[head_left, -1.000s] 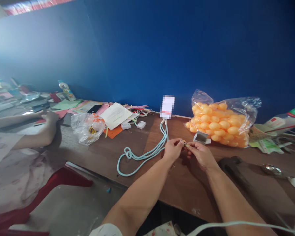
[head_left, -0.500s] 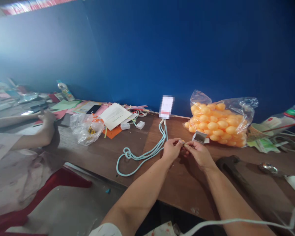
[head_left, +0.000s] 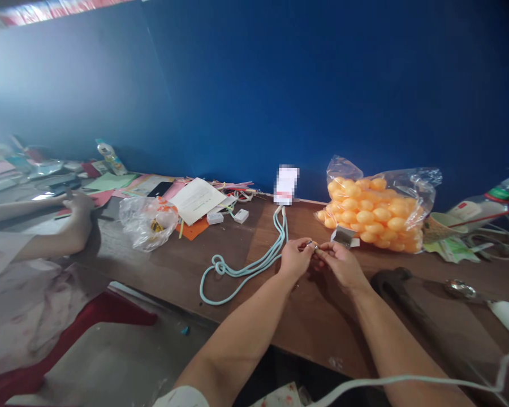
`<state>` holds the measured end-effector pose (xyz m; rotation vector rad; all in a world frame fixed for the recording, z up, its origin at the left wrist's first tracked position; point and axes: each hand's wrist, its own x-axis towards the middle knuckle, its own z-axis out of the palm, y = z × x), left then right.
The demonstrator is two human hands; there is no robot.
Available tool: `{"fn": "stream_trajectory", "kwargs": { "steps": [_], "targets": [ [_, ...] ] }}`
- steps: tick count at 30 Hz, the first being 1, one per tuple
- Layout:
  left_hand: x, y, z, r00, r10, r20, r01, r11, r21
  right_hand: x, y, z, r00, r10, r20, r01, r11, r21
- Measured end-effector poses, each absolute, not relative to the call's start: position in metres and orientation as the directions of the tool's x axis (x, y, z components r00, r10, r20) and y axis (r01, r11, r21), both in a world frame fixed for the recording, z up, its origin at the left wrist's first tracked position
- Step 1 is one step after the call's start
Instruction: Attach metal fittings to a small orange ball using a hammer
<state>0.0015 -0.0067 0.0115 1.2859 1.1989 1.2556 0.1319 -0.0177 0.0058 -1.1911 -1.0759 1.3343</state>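
My left hand (head_left: 296,260) and my right hand (head_left: 340,262) meet over the brown table, fingertips pinched close together. Between them is a tiny shiny object (head_left: 315,247), too small to name; both hands appear closed on it. Just beyond my right hand stands a small open box (head_left: 344,236), grey inside with a white flap. Behind that box rests a clear plastic bag of orange balls (head_left: 373,215). A light blue cord (head_left: 237,275) lies looped to the left of my left hand, running up to a phone-like device (head_left: 285,185) with a blurred screen against the wall.
Papers (head_left: 197,200), two small white boxes (head_left: 240,216) and a crumpled plastic bag (head_left: 148,223) lie on the left. Another person's arm (head_left: 63,240) rests on the table there. At right are a cone-shaped cup (head_left: 443,228), a bottle (head_left: 500,192) and a wristwatch-like shiny item (head_left: 460,289).
My hands stay nearly in place, with small finger movements around the tiny shiny object. The whole view has shifted very slightly.
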Motion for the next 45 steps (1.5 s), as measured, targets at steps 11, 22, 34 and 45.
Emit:
{"fn": "stream_trajectory", "kwargs": {
  "steps": [11, 22, 34, 45],
  "targets": [
    [0.002, -0.007, 0.015, 0.077, 0.979, -0.188, -0.401, 0.203, 0.893, 0.132, -0.023, 0.020, 0.095, 0.993, -0.066, -0.102, -0.056, -0.993],
    [0.004, -0.006, 0.006, 0.114, 0.988, -0.107, -0.414, 0.145, 0.899, 0.127, -0.022, 0.012, 0.000, 0.995, -0.102, -0.023, -0.102, -0.994],
    [0.011, 0.001, -0.006, 0.086, 0.986, -0.142, -0.448, 0.166, 0.878, 0.126, -0.020, 0.006, 0.091, 0.986, 0.142, 0.354, 0.101, -0.930],
    [0.001, 0.001, 0.010, 0.170, 0.943, -0.288, -0.697, 0.321, 0.641, 0.183, -0.041, 0.056, 0.162, 0.950, 0.267, 0.716, 0.073, -0.694]
  ]
}}
